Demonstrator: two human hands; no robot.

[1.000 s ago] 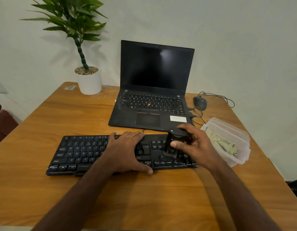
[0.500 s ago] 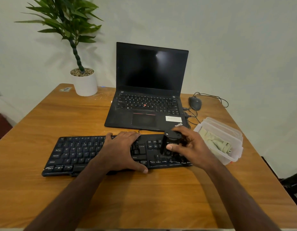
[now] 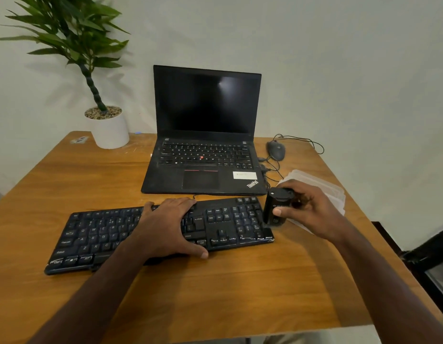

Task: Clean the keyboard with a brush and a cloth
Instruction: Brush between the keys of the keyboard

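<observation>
Right hand (image 3: 312, 214) has slid rightward since a second ago, carrying the stubby black cylindrical brush (image 3: 277, 207) off the numeric pad to just past the right end of the long black plastic keyboard (image 3: 223, 227). Fingers wrap the brush barrel from the right and behind, thumb pressed across its front face; a firm curled grip. Brush stands near upright, top cap tilted slightly toward the camera, lower end at the keyboard's right edge. Cannot tell whether bristles touch keys or the table; the bristle end is dark on dark and not separable.

Left hand (image 3: 170, 227) lies flat, fingers spread over the middle of the keyboard, thumb hooked at the front edge, pressing down, pinching nothing. It covers the keys around the letter block's right side.

Key relation: keyboard's long axis runs left-right, slightly skewed, left end nearer the camera. All of it lies left of the brush, so any next stroke likely goes leftward along that axis. Right hand is nearer the number pad; left hand blocks the centre and would likely need to shift.

Behind the right hand sits a clear plastic lidded container (image 3: 322, 187), mostly hidden; a cloth is not visible in it now. Further out: open black laptop (image 3: 205, 135), grey wired mouse (image 3: 275, 150), white potted plant (image 3: 108, 127), on the brown wooden table (image 3: 215, 294). Both forearms are cut off at the bottom edge.
</observation>
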